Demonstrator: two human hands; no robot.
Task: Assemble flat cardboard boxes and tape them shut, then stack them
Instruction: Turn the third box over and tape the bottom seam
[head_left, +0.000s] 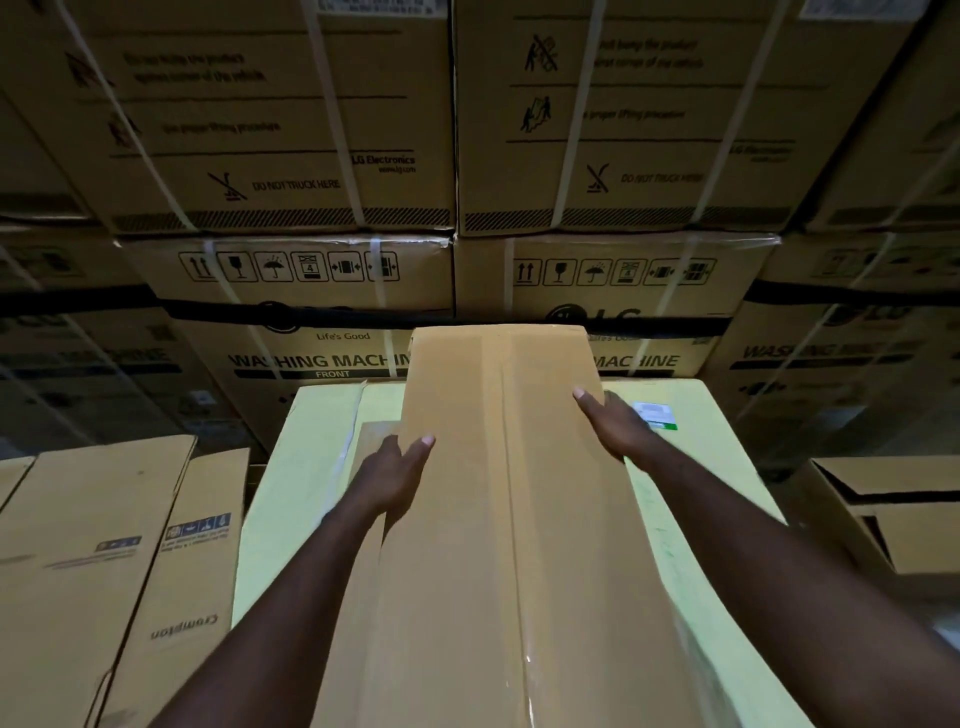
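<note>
Holding a long cardboard box (519, 467) out front, lengthwise, far end pointing away. Gripping its left edge with the left hand (397, 470): thumb laid on the top face, fingers tucked down the side and out of sight. Clamping the right edge with the right hand (615, 423), a bit farther forward than the left, thumb on top, fingers curled over the edge. Running straight between the two hands, a centre seam (503, 519) between the top flaps, with clear tape (527, 675) glinting over it down close to the body. Under the box and both forearms, a big pale green carton top (311, 467); cannot tell whether resting on it or held just above. Just beneath the left hand, a flat brown cardboard sheet (371, 436) lying on that pale top. Just beyond the right hand, a white and green label (655, 415) stuck to it. Straight ahead past the fingertips, stacked washing machine cartons (291, 358) bound with white straps (332, 119). Out to the left of the left arm, brown Crompton cartons (104, 545) standing side by side. Out to the right of the right arm, an open carton (893, 514), dark inside showing.
</note>
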